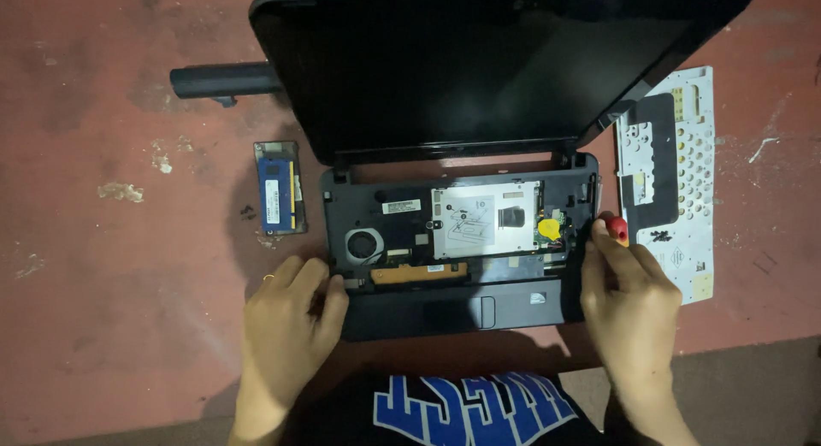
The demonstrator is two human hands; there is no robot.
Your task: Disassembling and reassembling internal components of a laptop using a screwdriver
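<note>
While its keyboard deck is stripped bare, the small black laptop [453, 241] lies mid-bench with its long axis running left to right, hinge away from the person and lid [487, 61] tilted back; the left hand [286, 318] clamps the front-left corner of the base, fingers curled over the edge; the right hand [629, 301] pinches a red-handled screwdriver [614, 229] at the right edge; a removed keyboard [671, 177] lies face down just right, a memory module [280, 188] just left, a black battery [224, 80] beyond; the reddish bench [103, 283] lies open at far left.
</note>
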